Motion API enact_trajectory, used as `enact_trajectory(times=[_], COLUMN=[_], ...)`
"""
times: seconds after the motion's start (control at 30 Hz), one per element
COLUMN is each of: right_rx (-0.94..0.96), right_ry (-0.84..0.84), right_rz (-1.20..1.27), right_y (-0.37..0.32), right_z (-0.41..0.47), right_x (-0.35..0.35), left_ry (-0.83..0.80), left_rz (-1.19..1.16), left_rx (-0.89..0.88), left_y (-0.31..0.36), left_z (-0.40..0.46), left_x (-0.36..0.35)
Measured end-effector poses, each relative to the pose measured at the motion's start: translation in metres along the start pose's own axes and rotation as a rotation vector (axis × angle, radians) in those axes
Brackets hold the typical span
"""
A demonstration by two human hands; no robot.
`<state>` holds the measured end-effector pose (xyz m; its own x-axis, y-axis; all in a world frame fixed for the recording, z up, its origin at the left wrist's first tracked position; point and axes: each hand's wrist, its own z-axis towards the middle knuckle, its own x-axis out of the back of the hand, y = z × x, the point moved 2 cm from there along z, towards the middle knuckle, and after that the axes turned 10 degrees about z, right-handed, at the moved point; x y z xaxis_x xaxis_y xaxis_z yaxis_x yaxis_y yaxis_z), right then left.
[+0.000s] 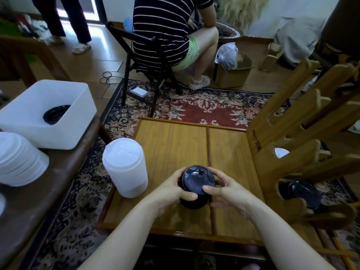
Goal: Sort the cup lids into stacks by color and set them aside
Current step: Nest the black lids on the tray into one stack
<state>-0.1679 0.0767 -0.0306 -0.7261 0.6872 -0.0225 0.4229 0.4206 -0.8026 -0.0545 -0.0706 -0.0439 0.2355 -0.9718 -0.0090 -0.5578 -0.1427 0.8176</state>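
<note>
From where I'm watching, the short stack of black plastic cup lids stands upright on the low wooden table, roughly centre and toward the near edge, its axis running straight up and the top lid's flat face and sip tab turned up toward the camera, tab on the far side. Both hands are wrapped round it: the left hand curls in from the left with the thumb lying over the near rim, and the right hand cups the right side, thumb on top of the lid as well. The fingers cover most of the stack's sides, so I can't count the lids.

Just left of that, near the table's left edge, a taller stack of white translucent cup lids stands upright too. Another white lid stack sits on the dark brown side table, cut off by the left edge. Behind it, the white plastic bin holds something black and round, half hidden by the bin wall. Through the wooden chair slats on the right there's one more dark round object, hard to make out.
</note>
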Motion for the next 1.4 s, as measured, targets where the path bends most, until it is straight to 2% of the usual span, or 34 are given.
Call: enact_trajectory(times=[0.13,0.27,0.37,0.47,0.53,0.6,0.67,0.73,0.83,0.93,1.03,1.2,1.4], right_rx=[-0.023,0.032,0.166,0.316,0.393,0.458,0.516,0.576,0.696,0.799,0.881,0.963,0.862], right_ry=[0.006,0.004,0.046,0.057,0.039,-0.002,-0.061,-0.122,-0.211,-0.284,-0.341,-0.382,-0.497], right_rz=[-0.024,-0.045,-0.157,-0.205,-0.228,-0.281,-0.338,-0.379,-0.447,-0.5,-0.557,-0.811,-1.218], right_y=[-0.003,-0.018,-0.031,-0.048,-0.064,-0.083,-0.106,-0.128,-0.161,-0.191,-0.215,-0.238,-0.246], right_z=[0.0,-0.008,-0.014,-0.019,-0.022,-0.024,-0.024,-0.022,-0.014,0.001,0.025,0.071,0.108], right_x=[-0.001,0.0,0.0,-0.007,-0.017,-0.03,-0.05,-0.075,-0.116,-0.16,-0.205,-0.275,-0.34], left_ry=[0.001,0.091,0.302,0.545,0.784,1.043,1.241,1.373,1.417,1.424,1.454,1.501,1.586], left_rz=[0.012,0.294,0.555,0.654,0.773,0.888,0.932,0.92,0.87,0.888,0.938,0.92,0.884], left_rx=[0.0,-0.081,-0.309,-0.628,-0.775,-0.822,-0.741,-0.589,-0.356,-0.258,-0.196,-0.181,-0.117], left_y=[0.001,0.016,0.036,0.051,0.057,0.061,0.062,0.057,0.05,0.05,0.047,0.036,0.033], left_z=[-0.001,-0.012,-0.032,-0.06,-0.08,-0.097,-0.111,-0.12,-0.121,-0.117,-0.111,-0.103,-0.099], left_x=[0.003,0.005,0.005,0.009,0.021,0.041,0.067,0.094,0.13,0.151,0.162,0.173,0.185])
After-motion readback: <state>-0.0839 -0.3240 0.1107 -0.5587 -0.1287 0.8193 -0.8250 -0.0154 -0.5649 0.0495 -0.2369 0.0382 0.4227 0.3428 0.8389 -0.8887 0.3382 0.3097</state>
